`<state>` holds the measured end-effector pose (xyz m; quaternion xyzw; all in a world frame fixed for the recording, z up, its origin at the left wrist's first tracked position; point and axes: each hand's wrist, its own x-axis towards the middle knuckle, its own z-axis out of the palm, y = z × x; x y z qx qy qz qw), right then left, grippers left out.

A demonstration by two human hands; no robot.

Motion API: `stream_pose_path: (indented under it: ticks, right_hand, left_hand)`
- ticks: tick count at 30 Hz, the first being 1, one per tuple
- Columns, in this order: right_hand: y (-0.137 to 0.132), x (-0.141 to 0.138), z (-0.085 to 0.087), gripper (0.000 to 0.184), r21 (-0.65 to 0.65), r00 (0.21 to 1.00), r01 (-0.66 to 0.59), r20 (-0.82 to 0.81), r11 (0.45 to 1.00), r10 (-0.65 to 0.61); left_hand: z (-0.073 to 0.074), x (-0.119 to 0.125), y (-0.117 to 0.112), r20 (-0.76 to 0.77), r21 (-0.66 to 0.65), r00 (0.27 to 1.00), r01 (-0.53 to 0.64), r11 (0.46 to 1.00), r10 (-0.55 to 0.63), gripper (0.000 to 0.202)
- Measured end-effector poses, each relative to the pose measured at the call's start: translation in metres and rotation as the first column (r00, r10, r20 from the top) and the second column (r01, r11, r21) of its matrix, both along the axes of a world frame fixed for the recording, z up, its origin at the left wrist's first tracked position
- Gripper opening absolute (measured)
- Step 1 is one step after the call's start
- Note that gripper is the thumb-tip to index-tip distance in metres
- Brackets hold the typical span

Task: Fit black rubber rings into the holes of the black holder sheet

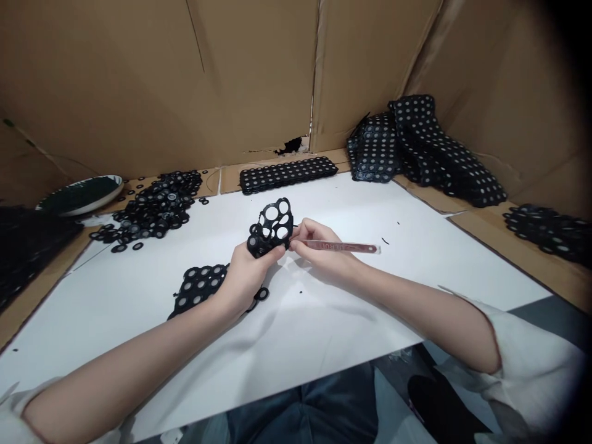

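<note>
My left hand [244, 276] is closed around a piece of joined black rings [258, 243], held up above the white board. White shows through several larger openings at its top. Pinched in my right hand [326, 248] is a slim tool, apparently a crochet hook [356, 247], with a flat reddish lettered handle pointing right. Its tip is hidden at the fingers, close against the ring piece's lower right edge. Beneath my left wrist lies a panel of joined black rings [200, 285], partly covered by the hand. Whether it connects to the held piece I cannot tell.
Loose black rings [160, 206] are heaped at the back left beside a shallow bowl [81, 194]. A flat ring strip [289, 174] lies at the back. Folded ring panels [439, 151] lean at the back right. Cardboard walls [157, 80] enclose the white board [314, 345].
</note>
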<state>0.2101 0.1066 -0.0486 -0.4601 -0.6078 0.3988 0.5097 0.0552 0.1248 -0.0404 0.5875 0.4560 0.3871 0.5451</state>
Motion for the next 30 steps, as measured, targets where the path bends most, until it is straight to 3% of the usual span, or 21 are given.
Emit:
stream_pose_path:
  ticks: [8, 11, 15, 18, 20, 21, 23, 24, 26, 30]
  right_hand:
    - [-0.002, -0.005, 0.0, 0.018, 0.044, 0.972, 0.134, 0.189, 0.99, -0.14]
    - [-0.001, 0.0, 0.002, 0.016, 0.06, 0.975, 0.129, 0.176, 0.99, -0.138]
    - [0.003, 0.016, 0.01, 0.016, 0.04, 0.993, 0.026, 0.11, 0.999, -0.031]
    - [0.006, 0.03, 0.015, 0.007, 0.09, 0.981, 0.147, 0.114, 0.985, -0.157]
    - [0.009, 0.037, 0.013, 0.009, 0.153, 0.923, 0.272, 0.238, 0.95, -0.302]
    - [0.01, 0.041, 0.011, 0.013, 0.184, 0.876, 0.274, 0.356, 0.944, -0.324]
    - [0.015, 0.048, 0.005, 0.011, 0.252, 0.732, 0.218, 0.597, 0.943, -0.328]
    - [0.018, 0.051, 0.002, 0.013, 0.219, 0.667, 0.159, 0.695, 0.963, -0.268]
    - [0.024, 0.057, -0.004, 0.017, 0.249, 0.556, 0.177, 0.773, 0.952, -0.306]
    - [0.033, 0.064, -0.009, 0.02, 0.239, 0.428, 0.199, 0.852, 0.951, -0.303]
  left_hand:
    - [0.002, 0.001, -0.006, 0.017, -0.041, 0.995, 0.095, 0.995, -0.095, 0.029]
    - [0.006, 0.001, -0.004, -0.05, -0.046, 0.994, 0.098, 0.994, -0.1, 0.028]
    - [0.01, -0.002, 0.002, -0.093, -0.101, 0.994, 0.044, 0.994, -0.053, 0.03]
    - [0.013, -0.006, 0.007, -0.072, -0.174, 0.997, 0.017, 0.985, -0.03, 0.028]
    - [0.016, -0.01, 0.01, -0.048, -0.188, 0.998, 0.018, 0.982, -0.028, 0.024]
    - [0.018, -0.011, 0.011, -0.032, -0.18, 0.999, 0.026, 0.983, -0.032, 0.023]
    - [0.021, -0.014, 0.015, 0.002, -0.142, 0.999, 0.043, 0.989, -0.043, 0.023]
    - [0.023, -0.016, 0.016, 0.012, -0.119, 0.999, 0.043, 0.992, -0.042, 0.024]
    - [0.029, -0.019, 0.02, 0.025, -0.07, 0.999, 0.036, 0.997, -0.034, 0.026]
    - [0.048, -0.028, 0.028, 0.05, 0.019, 0.998, 0.037, 0.999, -0.038, 0.035]
